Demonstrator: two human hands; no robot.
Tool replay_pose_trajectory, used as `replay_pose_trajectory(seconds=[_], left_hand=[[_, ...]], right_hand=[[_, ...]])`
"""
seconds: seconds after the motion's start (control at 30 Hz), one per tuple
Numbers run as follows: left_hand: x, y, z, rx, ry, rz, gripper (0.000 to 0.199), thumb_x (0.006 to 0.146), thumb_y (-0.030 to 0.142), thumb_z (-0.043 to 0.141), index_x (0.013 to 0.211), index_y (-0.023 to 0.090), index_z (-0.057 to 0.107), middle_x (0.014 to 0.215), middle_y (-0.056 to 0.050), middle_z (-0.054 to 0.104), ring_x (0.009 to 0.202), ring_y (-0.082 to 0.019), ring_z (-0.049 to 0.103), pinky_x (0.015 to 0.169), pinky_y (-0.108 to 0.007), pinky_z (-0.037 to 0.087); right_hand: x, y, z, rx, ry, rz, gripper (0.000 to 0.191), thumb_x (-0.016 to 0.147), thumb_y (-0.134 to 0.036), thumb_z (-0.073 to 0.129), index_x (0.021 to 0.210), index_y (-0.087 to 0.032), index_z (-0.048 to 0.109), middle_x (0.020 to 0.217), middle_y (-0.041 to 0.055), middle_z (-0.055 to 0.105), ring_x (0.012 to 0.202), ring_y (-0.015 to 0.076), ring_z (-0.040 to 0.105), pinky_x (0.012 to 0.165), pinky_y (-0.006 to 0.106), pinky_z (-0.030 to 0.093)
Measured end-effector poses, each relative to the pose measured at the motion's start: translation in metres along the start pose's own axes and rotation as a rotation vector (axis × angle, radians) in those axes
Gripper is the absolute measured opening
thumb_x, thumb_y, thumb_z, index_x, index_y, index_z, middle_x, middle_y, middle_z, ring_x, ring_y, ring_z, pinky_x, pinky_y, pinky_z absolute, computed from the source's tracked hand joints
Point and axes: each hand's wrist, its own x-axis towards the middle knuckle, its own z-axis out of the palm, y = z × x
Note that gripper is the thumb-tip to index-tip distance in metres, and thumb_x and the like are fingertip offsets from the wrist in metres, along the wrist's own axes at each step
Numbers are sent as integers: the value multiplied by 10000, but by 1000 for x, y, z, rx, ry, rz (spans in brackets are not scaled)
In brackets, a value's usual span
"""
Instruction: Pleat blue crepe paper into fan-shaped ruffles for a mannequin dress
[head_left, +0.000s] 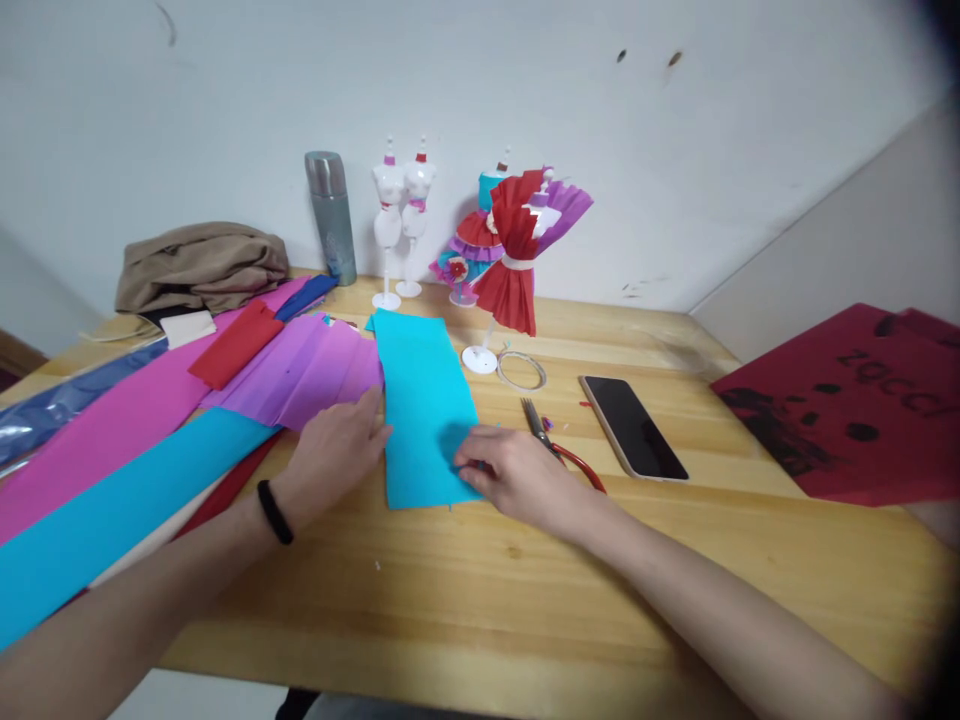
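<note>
A sheet of turquoise crepe paper (424, 400) lies flat on the table in front of me, its far end folded or overlapping. My left hand (337, 450), with a black band on the wrist, rests at the paper's left edge, fingers stretched out and apart from the thumb. At the near right corner, my right hand (517, 475) has its fingers curled and pinched together on the paper. Just beyond the right hand are pliers or scissors with red handles (577, 465), partly hidden by that hand.
Left lie purple crepe paper (322, 370), a red piece (244, 345) and long coloured strips. Behind stand white mannequins (388, 205), one mannequin in a red pleated dress (514, 290), and a flask (331, 220). A wire coil (541, 381), phone (634, 428) and red bag (832, 410) are right.
</note>
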Motion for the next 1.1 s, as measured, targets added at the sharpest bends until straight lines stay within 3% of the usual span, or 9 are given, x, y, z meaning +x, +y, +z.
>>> replay_pose_trajectory(seconds=[0.07,0.23,0.37,0.5,0.73,0.87,1.1], left_hand=[[-2,2,-4,197,-1,93,62,798,228,590,810,202,644,669,-30,574,618,-186,519,602,-290,311],[-6,11,1,248,-364,413,144,848,202,536,791,182,667,790,-55,630,759,-204,582,656,-296,370],[-7,13,17,247,-424,484,87,823,226,617,838,155,665,870,-79,628,865,-238,576,732,-335,408],[-10,12,28,281,-462,577,117,796,250,660,858,161,617,898,-55,606,868,-219,544,724,-330,402],[-13,13,33,389,-477,605,167,786,296,654,741,165,560,905,-51,595,849,-207,507,721,-342,397],[-17,12,38,435,-428,628,96,795,247,621,789,159,584,910,-63,599,840,-219,502,699,-354,394],[-21,9,48,451,-295,667,173,872,154,468,735,154,575,829,-68,597,783,-211,490,667,-355,381]], right_hand=[[7,2,4,6,-21,-45,172,822,-57,548,800,-175,671,819,29,650,691,132,583,598,234,358],[8,8,-1,34,-92,-86,80,807,-123,641,859,-176,673,840,25,626,758,148,587,620,235,376],[1,4,-6,-47,-161,-94,173,741,-230,746,885,-177,666,879,24,606,808,175,579,631,256,361],[-1,4,-3,-131,-201,-131,140,727,-220,742,807,-185,632,836,7,576,795,169,556,604,260,310],[-2,7,0,-175,-196,-180,53,806,-147,593,827,-186,622,849,22,581,751,155,533,587,272,298],[-3,6,1,-189,-181,-171,129,845,-130,509,785,-178,614,818,28,586,723,150,532,581,269,302],[-4,-5,13,-285,-121,-106,173,871,-305,550,833,-158,634,837,60,633,766,198,580,637,302,366]])
